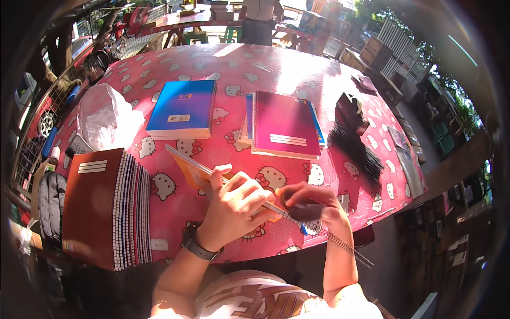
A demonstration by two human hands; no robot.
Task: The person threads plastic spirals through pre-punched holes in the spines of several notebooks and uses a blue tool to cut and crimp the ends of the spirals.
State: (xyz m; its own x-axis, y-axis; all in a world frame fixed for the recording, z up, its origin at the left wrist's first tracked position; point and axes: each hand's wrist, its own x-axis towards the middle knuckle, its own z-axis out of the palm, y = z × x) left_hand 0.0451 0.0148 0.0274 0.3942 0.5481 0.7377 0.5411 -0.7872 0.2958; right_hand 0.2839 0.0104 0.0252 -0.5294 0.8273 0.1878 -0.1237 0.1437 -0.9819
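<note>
My left hand [239, 199], with a dark watch on its wrist, grips a thin notebook [186, 162] along its edge. The notebook is tilted on edge, and part of its orange cover shows below my fingers. From its near right end a loose wire spiral coil [345, 245] sticks out toward the lower right, past my right forearm. My right hand [319, 204] is beside the coil at that end. Its fingers are curved and smeared by motion, with a dark blurred patch under them, so whether they touch the coil is unclear.
A stack of brown spiral notebooks [93, 204] stands at the left. Blue notebooks [180, 109] and a purple-covered pile [284, 122] lie farther back on the pink patterned tablecloth [234, 69]. A clear plastic bag [106, 119] and black coils [364, 162] flank them. Another person [258, 21] stands beyond.
</note>
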